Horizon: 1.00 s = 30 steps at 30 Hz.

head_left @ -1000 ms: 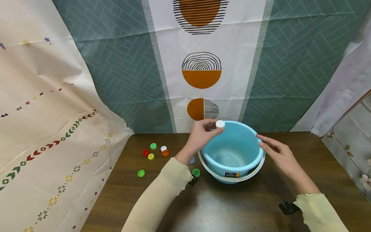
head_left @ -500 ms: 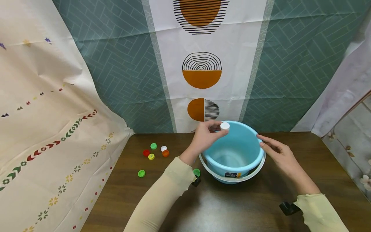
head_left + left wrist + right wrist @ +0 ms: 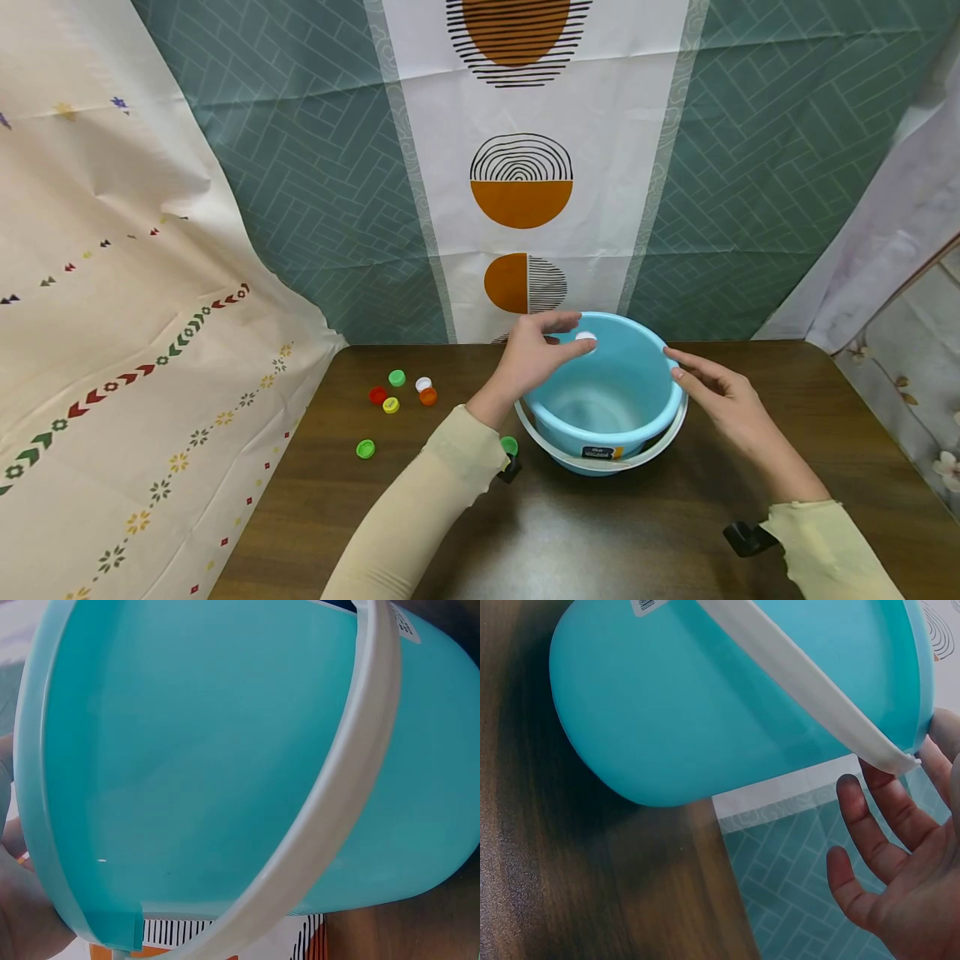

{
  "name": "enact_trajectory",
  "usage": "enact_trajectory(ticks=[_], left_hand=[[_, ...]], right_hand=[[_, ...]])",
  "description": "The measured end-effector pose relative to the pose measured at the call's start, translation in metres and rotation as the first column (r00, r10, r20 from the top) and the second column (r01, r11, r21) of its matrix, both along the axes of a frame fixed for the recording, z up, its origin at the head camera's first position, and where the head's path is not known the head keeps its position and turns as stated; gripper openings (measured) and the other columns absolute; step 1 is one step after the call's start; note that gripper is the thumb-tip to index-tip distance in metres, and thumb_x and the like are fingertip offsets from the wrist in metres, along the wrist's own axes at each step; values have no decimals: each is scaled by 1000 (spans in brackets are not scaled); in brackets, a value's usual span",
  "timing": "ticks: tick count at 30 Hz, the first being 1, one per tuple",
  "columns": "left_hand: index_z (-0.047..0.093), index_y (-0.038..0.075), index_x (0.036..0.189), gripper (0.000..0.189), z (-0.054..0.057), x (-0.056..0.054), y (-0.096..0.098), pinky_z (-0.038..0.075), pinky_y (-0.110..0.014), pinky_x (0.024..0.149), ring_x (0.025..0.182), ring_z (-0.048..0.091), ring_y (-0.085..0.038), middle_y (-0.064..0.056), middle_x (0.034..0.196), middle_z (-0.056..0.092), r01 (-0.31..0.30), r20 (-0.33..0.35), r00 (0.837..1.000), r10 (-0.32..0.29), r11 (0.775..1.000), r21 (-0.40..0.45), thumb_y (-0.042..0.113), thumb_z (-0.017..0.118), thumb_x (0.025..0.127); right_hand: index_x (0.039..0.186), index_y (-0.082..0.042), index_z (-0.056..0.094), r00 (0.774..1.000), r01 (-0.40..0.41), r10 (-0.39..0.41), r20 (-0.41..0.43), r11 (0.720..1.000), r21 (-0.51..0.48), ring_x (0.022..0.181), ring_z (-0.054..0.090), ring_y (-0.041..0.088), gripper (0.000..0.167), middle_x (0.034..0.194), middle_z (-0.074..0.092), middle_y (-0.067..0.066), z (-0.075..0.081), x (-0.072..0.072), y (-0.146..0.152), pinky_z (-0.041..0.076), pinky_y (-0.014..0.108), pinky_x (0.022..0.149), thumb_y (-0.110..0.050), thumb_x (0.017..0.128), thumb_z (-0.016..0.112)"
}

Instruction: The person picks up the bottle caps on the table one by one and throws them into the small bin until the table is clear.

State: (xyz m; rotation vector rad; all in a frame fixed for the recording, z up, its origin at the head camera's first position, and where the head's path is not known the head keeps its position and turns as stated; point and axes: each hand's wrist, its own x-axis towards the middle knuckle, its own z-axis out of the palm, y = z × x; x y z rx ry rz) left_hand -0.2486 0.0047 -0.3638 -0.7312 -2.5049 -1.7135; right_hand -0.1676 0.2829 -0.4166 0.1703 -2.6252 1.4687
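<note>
A light blue bucket (image 3: pixel 600 400) with a white handle (image 3: pixel 626 460) stands upright on the table. Over its far left rim my left hand (image 3: pixel 528 354) reaches, thumb and forefinger spread apart. A white bottle cap (image 3: pixel 586 337) shows just beyond the thumb, partly hidden by it, and seems free of the fingers. My right hand (image 3: pixel 723 404) pinches the bucket's right rim between thumb and fingers; the right wrist view shows those fingers (image 3: pixel 889 802) by the handle's joint. In the left wrist view, the bucket wall (image 3: pixel 210 750) hides most of the left hand (image 3: pixel 26 911).
Left of the bucket lie several loose caps on the brown table (image 3: pixel 570 533): red (image 3: pixel 377 396), yellow (image 3: pixel 391 405), orange (image 3: pixel 428 397), white (image 3: pixel 423 384) and green (image 3: pixel 365 449). Another green cap (image 3: pixel 509 445) is beside the left wrist. Patterned cloth (image 3: pixel 517 200) hangs behind.
My left hand moved slightly right over the bucket, then its thumb and forefinger parted. The white bottle cap they pinched now sits lower, out of their grip. My right hand stayed on the rim.
</note>
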Motion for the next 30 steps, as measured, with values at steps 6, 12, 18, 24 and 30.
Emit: enact_trajectory(ticks=[6,12,18,24,30], left_hand=[[65,25,115,45,-3,-2,-1,51,-37,92,105,61,-8,6,114,66,-19,-15,1000,19,1000,3,45,74,76],[65,28,113,42,0,-4,-7,51,-29,88,100,60,-4,9,111,66,-44,-25,999,45,999,6,48,72,76],[65,25,116,42,5,-7,-20,51,-27,88,104,60,-10,4,114,66,-68,-25,997,69,997,41,43,71,79],[63,28,118,41,3,-9,-38,53,-31,85,103,62,-15,5,117,63,-120,16,993,120,991,54,43,69,81],[64,30,115,43,-2,-13,-57,54,-31,83,99,62,-11,7,113,64,-196,-10,980,197,979,53,53,68,78]], right_hand=[[136,-32,48,1000,-9,9,-2,1000,-13,108,53,-11,41,137,52,3,-1,-1,0,44,7,81,-37,96,49],[136,-31,48,1000,-12,12,-5,1000,-24,109,52,-11,41,138,52,2,0,-1,0,44,7,81,-36,96,49],[136,-32,49,1000,-1,1,-11,1000,-12,109,51,-12,41,138,52,1,0,-1,0,42,5,81,-37,95,50],[135,-31,49,1000,5,-4,-10,1000,2,107,52,-13,40,136,54,1,-1,2,0,42,5,81,-36,95,51],[135,-30,49,1000,1,-1,-20,1000,-13,107,53,-12,41,136,54,2,0,2,-2,43,5,81,-36,95,51]])
